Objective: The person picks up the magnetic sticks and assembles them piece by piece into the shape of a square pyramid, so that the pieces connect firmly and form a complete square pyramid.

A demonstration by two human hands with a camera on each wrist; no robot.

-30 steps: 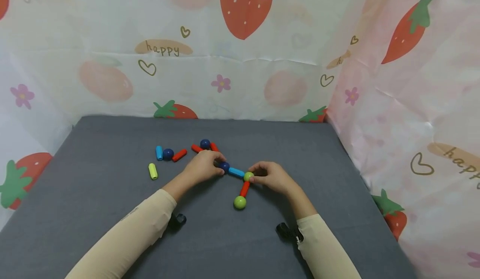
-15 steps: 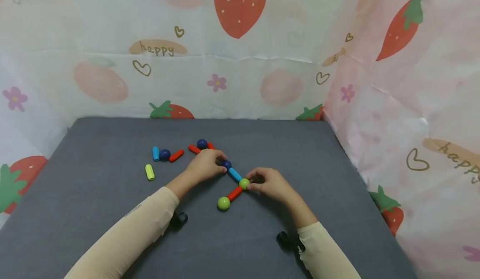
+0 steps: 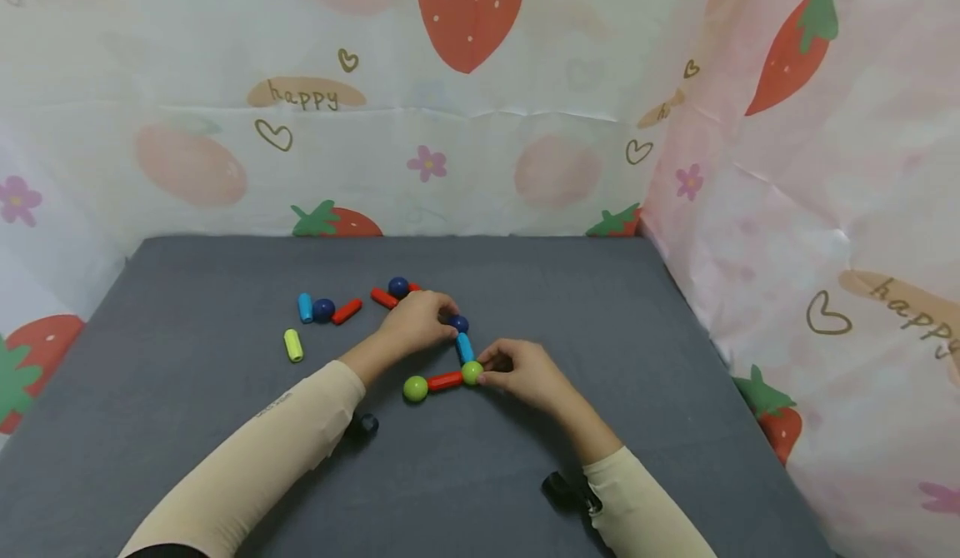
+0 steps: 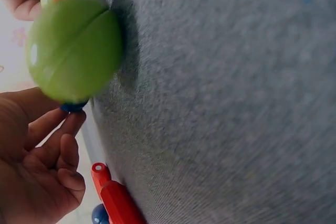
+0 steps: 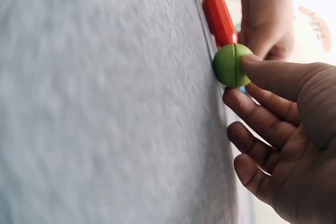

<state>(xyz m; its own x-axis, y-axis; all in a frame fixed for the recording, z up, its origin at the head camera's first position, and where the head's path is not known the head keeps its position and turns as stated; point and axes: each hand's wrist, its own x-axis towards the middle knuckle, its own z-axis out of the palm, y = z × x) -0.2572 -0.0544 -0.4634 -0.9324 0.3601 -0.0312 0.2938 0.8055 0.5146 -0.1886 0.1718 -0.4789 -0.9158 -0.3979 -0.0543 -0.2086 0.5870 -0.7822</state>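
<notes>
A joined chain of toy balls and rods lies bent on the grey cloth. My left hand [image 3: 422, 321] pinches the dark blue ball [image 3: 459, 323] at its far end. From there a light blue rod [image 3: 465, 348] runs down to a green ball [image 3: 472, 373], which my right hand [image 3: 528, 372] pinches between thumb and fingers. A red rod [image 3: 445, 381] links that ball to a second green ball [image 3: 416, 389] on the left. In the left wrist view this end ball [image 4: 73, 48] looms large and hides much of the chain.
Behind the left hand, another dark blue ball [image 3: 398, 287] touches red rods [image 3: 384, 297]. Farther left sit a light blue rod [image 3: 305, 307], a dark blue ball [image 3: 323, 310] and a red rod [image 3: 347, 311]. A yellow rod [image 3: 293, 346] lies nearer. Printed curtains rise beyond the table.
The red rod and end green ball have swung leftward around the pinched green ball. The light blue rod has turned steeper. The right hand has shifted slightly left and nearer.
</notes>
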